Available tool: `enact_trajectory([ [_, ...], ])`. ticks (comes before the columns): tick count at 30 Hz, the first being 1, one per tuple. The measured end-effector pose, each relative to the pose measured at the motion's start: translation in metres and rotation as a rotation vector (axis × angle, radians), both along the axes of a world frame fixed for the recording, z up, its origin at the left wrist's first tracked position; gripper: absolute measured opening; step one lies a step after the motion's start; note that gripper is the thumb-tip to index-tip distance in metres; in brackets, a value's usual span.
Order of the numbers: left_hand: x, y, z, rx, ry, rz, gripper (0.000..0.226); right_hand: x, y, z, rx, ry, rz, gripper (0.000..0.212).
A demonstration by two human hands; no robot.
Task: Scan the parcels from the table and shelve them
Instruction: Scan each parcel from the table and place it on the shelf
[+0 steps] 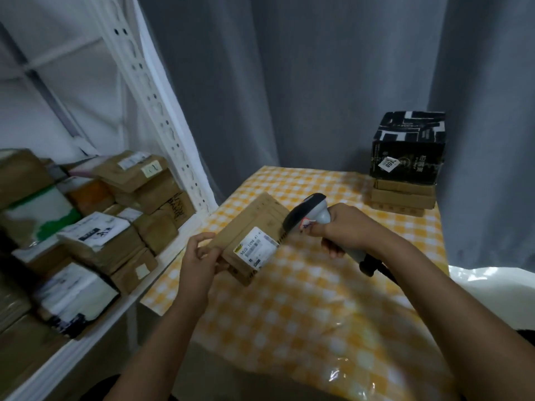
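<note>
— Parcels first: where do we see the one being handled?

— We see a flat brown cardboard parcel with a white printed shipping label held tilted above the table covered in a yellow-and-white checked plastic cloth. Our left hand grips its near-left corner, thumb on top and fingers curled at the edge.

— And the other hand?

— Our right hand is wrapped round the handle of a grey and black handheld barcode scanner. Its dark head points down and left at the parcel's far edge, just beside the label; we cannot tell whether it touches the cardboard. A dark cable leaves the handle's lower end.

— What else lies on the table?

— At the far right corner we see a black printed carton with a white sticker standing on a stack of flat brown cardboard boxes, well apart from both hands.

— And the shelving?

— On our left stands a white perforated metal shelf rack. Its visible level is crowded with brown cardboard parcels and white plastic mailers, piled in several layers; most labels are too blurred for us to read. Grey curtain fabric hangs behind the table, and a white plastic sheet shows at the right edge.
</note>
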State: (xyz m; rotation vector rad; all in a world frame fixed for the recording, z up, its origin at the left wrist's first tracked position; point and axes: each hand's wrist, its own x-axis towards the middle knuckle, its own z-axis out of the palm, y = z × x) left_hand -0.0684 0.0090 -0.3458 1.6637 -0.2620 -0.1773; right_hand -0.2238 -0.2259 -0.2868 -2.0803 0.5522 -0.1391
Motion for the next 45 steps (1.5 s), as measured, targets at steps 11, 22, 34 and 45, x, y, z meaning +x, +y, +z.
enact_trajectory([
  [11,0.028,0.046,0.105,-0.488,-0.167,0.216,0.019,0.036,0.050,0.032,-0.029,0.004,0.104,0.031],
  [22,0.124,0.038,0.143,-0.388,-0.068,0.316,0.019,0.045,0.059,0.040,-0.064,0.048,0.100,0.027],
  [34,0.166,0.054,0.136,0.353,-0.331,0.317,0.037,0.055,0.064,0.037,-0.082,0.066,0.127,0.031],
  [45,0.094,0.039,0.127,0.498,-0.618,0.313,0.053,0.056,0.052,0.030,-0.090,0.063,0.131,0.030],
])
